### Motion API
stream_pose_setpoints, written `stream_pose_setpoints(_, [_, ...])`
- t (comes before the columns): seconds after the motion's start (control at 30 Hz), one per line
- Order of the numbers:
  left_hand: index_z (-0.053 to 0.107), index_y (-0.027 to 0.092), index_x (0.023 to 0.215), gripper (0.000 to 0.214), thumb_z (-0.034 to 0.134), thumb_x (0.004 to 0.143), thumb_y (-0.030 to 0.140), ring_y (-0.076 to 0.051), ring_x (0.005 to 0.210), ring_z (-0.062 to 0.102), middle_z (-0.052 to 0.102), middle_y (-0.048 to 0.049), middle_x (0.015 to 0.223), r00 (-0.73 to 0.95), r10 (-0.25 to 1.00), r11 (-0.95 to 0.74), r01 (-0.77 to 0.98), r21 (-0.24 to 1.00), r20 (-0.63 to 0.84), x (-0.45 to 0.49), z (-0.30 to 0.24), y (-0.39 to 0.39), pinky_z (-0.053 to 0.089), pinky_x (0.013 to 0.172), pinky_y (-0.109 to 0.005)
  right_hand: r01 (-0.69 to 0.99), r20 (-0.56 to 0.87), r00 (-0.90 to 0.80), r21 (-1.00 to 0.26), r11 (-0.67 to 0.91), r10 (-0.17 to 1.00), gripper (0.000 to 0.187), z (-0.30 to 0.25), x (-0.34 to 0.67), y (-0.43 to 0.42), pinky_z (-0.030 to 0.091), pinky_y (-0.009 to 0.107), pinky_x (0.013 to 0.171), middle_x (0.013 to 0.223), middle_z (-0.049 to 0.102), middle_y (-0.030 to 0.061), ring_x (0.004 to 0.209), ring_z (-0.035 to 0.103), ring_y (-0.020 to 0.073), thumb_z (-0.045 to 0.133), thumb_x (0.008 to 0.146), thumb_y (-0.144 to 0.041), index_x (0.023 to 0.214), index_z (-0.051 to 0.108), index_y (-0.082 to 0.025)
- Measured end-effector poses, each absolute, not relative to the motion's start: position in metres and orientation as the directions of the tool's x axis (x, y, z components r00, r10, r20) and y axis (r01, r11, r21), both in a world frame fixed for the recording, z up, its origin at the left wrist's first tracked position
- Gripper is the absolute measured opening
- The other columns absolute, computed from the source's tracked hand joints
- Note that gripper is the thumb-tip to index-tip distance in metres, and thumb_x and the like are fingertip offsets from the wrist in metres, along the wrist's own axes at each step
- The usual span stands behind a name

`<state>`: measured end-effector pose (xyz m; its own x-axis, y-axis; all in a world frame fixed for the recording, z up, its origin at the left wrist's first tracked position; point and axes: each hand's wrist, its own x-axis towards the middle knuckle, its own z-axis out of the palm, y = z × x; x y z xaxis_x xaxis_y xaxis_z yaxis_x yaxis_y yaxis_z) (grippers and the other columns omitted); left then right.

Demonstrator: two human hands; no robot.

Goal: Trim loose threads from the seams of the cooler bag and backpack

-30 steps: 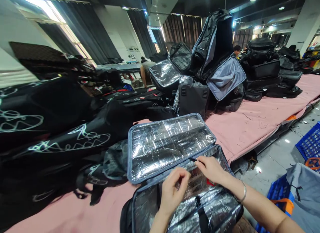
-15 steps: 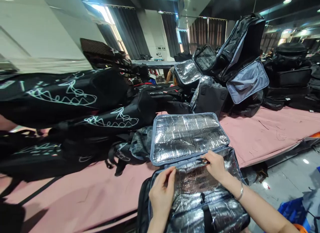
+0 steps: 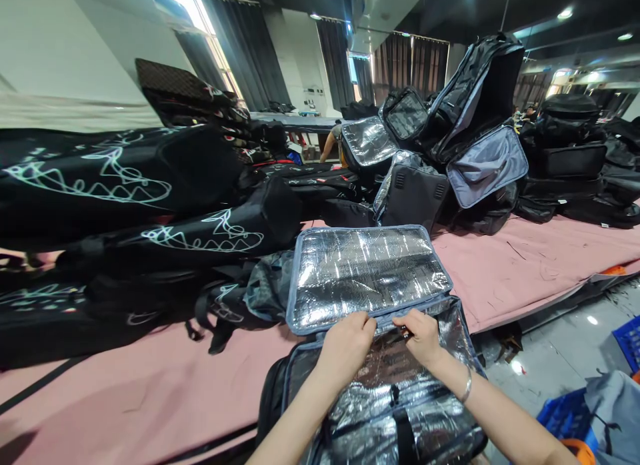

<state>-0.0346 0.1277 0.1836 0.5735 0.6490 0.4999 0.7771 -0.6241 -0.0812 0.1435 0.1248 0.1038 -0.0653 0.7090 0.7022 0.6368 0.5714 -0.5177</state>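
Note:
A black bag (image 3: 273, 402) with a silver foil lining lies open in front of me. Its foil-lined lid (image 3: 370, 272), edged in grey-blue binding, is folded back on the far side. My left hand (image 3: 347, 342) is closed on the bound seam where lid and body join. Just right of it, my right hand (image 3: 423, 335) pinches at the same seam. A small dark metal tool (image 3: 405, 332), like thread snips, shows partly in the right fingers; the rest is hidden. Inside the bag, a black strap (image 3: 404, 435) crosses the lining.
Black bags with white line drawings (image 3: 215, 232) are heaped on the left of the pink-covered table (image 3: 545, 252). Open foil-lined bags (image 3: 415, 192) are piled behind. Blue crates (image 3: 565, 418) stand on the floor at right. A person's arm (image 3: 330, 145) shows in the background.
My left hand has moved right and up along the seam, nearer my right hand, and its fingers have closed down on it. The view has shifted slightly.

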Motion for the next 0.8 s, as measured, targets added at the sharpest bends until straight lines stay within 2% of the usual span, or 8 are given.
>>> stream_pose_setpoints(0.1, [0.057,0.017,0.075,0.019,0.042,0.081,0.007,-0.014,0.059,0.053,0.058,-0.0030,0.070,0.602,0.612,-0.655,0.749,-0.098,0.512,-0.039,0.174,0.132,0.039,0.051,-0.023,0.621,0.631,-0.062,-0.582,0.525,0.773,0.023,0.118,0.142,0.118,0.043,0.024,0.062,0.075,0.062,0.0026,0.069,0.058,0.0147,0.043,0.080,-0.011,0.087,0.063,-0.019])
stream_pose_setpoints(0.17, [0.057,0.015,0.083,0.015,0.042,0.082,0.010,-0.014,0.064,0.055,0.059,-0.0044,0.076,0.583,0.600,-0.653,0.752,-0.085,0.548,-0.042,0.166,0.134,0.041,0.054,-0.023,0.602,0.519,-0.037,-0.671,0.433,0.854,0.021,0.130,0.142,0.111,0.045,0.026,0.069,0.088,0.063,0.0043,0.078,0.059,0.0167,0.049,0.080,-0.018,0.100,0.057,-0.019])
stream_pose_setpoints(0.23, [0.056,0.015,0.085,0.013,0.043,0.084,0.012,-0.014,0.067,0.055,0.060,-0.0049,0.078,0.555,0.590,-0.646,0.760,-0.070,0.586,-0.044,0.161,0.136,0.043,0.057,-0.023,0.585,0.399,-0.008,-0.742,0.328,0.917,0.028,0.142,0.143,0.104,0.046,0.029,0.073,0.098,0.061,0.0070,0.086,0.059,0.0185,0.050,0.082,-0.026,0.109,0.049,-0.018])
stream_pose_setpoints(0.3, [0.055,0.015,0.085,0.012,0.043,0.085,0.013,-0.014,0.067,0.056,0.060,-0.0048,0.078,0.538,0.580,-0.646,0.761,-0.058,0.612,-0.045,0.158,0.138,0.043,0.059,-0.023,0.596,0.335,-0.008,-0.755,0.274,0.942,0.026,0.152,0.144,0.098,0.045,0.029,0.072,0.096,0.061,0.0074,0.085,0.060,0.0188,0.045,0.086,-0.027,0.109,0.046,-0.017])
stream_pose_setpoints(0.43, [0.055,0.015,0.085,0.012,0.043,0.086,0.015,-0.014,0.067,0.056,0.060,-0.0047,0.077,0.530,0.563,-0.656,0.753,-0.047,0.635,-0.044,0.159,0.139,0.044,0.059,-0.023,0.676,0.287,-0.070,-0.691,0.257,0.955,0.017,0.159,0.146,0.093,0.040,0.026,0.063,0.077,0.062,0.0015,0.069,0.058,0.0167,0.051,0.083,-0.030,0.096,0.053,-0.020])
stream_pose_setpoints(0.53, [0.055,0.014,0.085,0.014,0.041,0.086,0.014,-0.014,0.068,0.056,0.060,-0.0058,0.079,0.525,0.554,-0.656,0.753,-0.049,0.646,-0.043,0.159,0.139,0.045,0.060,-0.023,0.717,0.278,-0.129,-0.637,0.283,0.952,0.014,0.160,0.143,0.094,0.036,0.023,0.057,0.070,0.062,-0.0004,0.061,0.057,0.0145,0.052,0.083,-0.033,0.088,0.055,-0.020])
stream_pose_setpoints(0.8, [0.055,0.013,0.086,0.012,0.043,0.085,0.014,-0.014,0.070,0.057,0.061,-0.0063,0.080,0.527,0.553,-0.656,0.753,-0.053,0.645,-0.043,0.159,0.138,0.047,0.062,-0.024,0.801,0.308,-0.188,-0.501,0.327,0.933,0.010,0.165,0.128,0.098,0.032,0.024,0.055,0.074,0.065,0.0004,0.068,0.061,0.0168,0.050,0.085,-0.031,0.085,0.053,-0.021])
